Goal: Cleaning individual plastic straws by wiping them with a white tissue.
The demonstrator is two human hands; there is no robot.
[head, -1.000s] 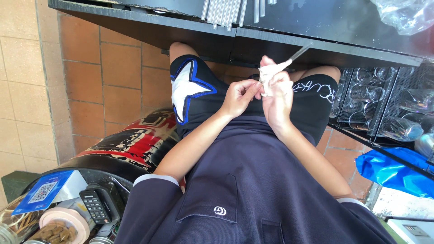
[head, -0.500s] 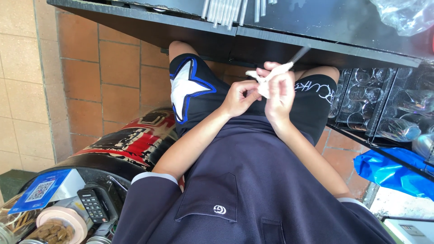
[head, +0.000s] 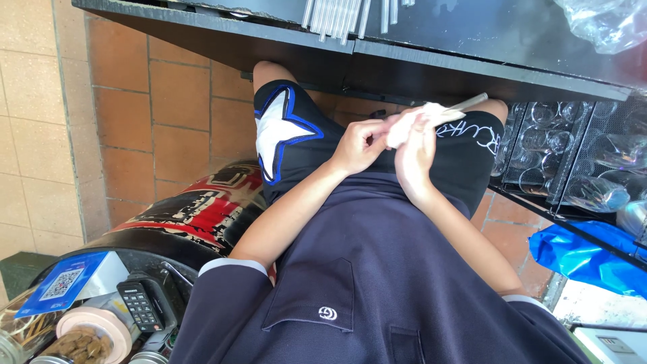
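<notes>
Both hands meet over the lap, just below the black table edge point(head: 472, 67). Left hand point(head: 357, 143), at 9 o'clock of the work, curls its fingers inward and pinches one end of a small white cloth point(head: 412, 123); right hand point(head: 418, 152), at 6 o'clock of it, closes around the cloth with the thumb pressed on top. Out of the cloth, toward 2 o'clock, sticks a thin metal straw point(head: 470, 102), pale grey and straight, most of its length hidden inside the wrap. By the look of it, the step in hand is wiping the straw: the cloth is bunched round the shaft and gripped tight. A next move would call for a firm pinch with one hand and a steady pull with the other, so the tube slides through the cloth without bending or slipping free. More straws point(head: 337, 17) of the same kind lie on the table at 11 o'clock of the hands, well apart from them. Glasses sit in a rack point(head: 559, 155) at 3 o'clock.
</notes>
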